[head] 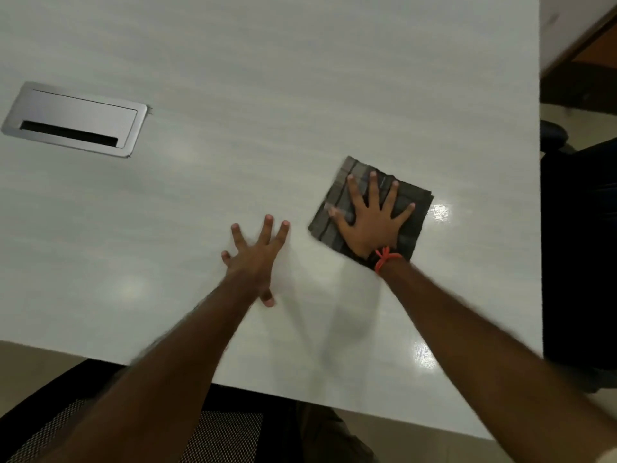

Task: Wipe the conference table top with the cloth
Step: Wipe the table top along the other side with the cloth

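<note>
A pale, glossy tabletop (300,78) fills the view, cut off at the left and far sides. A silver cable hatch (75,118) sits in it at left. Beyond the right edge is a dark shape, too dim to identify. Both forearms are blurred. The right hand (370,225), an orange thread (385,257) at its wrist, presses flat with spread fingers on a folded dark checked cloth (339,192), hiding its middle. Just beside it, the left hand (255,259) rests released, fingers splayed on bare tabletop.
</note>
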Available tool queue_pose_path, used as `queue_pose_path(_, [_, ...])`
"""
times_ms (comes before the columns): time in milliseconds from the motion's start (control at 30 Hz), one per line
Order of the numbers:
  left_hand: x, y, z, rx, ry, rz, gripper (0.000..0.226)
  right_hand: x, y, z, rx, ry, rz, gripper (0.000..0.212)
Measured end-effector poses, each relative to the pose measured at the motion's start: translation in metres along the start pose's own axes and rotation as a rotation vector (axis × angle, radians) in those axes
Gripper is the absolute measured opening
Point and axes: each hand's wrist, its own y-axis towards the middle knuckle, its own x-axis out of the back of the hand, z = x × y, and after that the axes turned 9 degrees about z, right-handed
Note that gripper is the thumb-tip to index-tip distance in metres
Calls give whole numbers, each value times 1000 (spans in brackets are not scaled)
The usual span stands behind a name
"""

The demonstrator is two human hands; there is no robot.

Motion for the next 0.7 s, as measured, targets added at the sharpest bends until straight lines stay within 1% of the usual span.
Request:
queue_pose_path(33, [0, 1, 0, -1, 1, 0, 151, -7, -14, 4, -8, 4, -15, 84])
queue_pose_path(100, [0, 2, 2, -6, 1, -3, 152, -31, -67, 5, 32, -21, -30, 84])
queue_pose_path(167, [1, 3, 4, -2, 1, 2, 153, -50, -115, 1, 99, -60, 3, 85])
queue_pose_path(200, [1, 2, 3, -2, -3, 3, 153, -52, -122, -4, 124, -67, 32, 86])
queue_pose_path(267, [0, 1, 3, -11, -9, -2, 151, -41, -103, -15, 160, -74, 59, 86])
queue_pose_path(333, [0, 1, 2, -10, -9, -12, 149, -24, -60, -23, 141, -66, 22, 86])
queue_pose_path(400, [-1, 1, 2, -4, -14, -17, 149, -3, -18, -28, 46, -16, -2, 86])
queue_pose_path(467, [-1, 2, 3, -9, -17, -13, 150, 5, 4, -28, -53, 35, -17, 86])
queue_pose_path(567, [-2, 2, 3, -14, -25, -14, 151, -10, -25, -14, -153, 91, -38, 85])
queue_pose_path(600, [-2, 2, 3, -16, -23, -17, 152, -22, -49, -11, -153, 85, -29, 85])
queue_pose_path(667, [-2, 1, 4, -18, -24, -23, 152, -42, -96, -14, -93, 18, 18, 86])
queue_pose_path(700, [-2, 1, 4, -20, -27, -23, 152, -45, -106, -24, -61, -1, 44, 86])
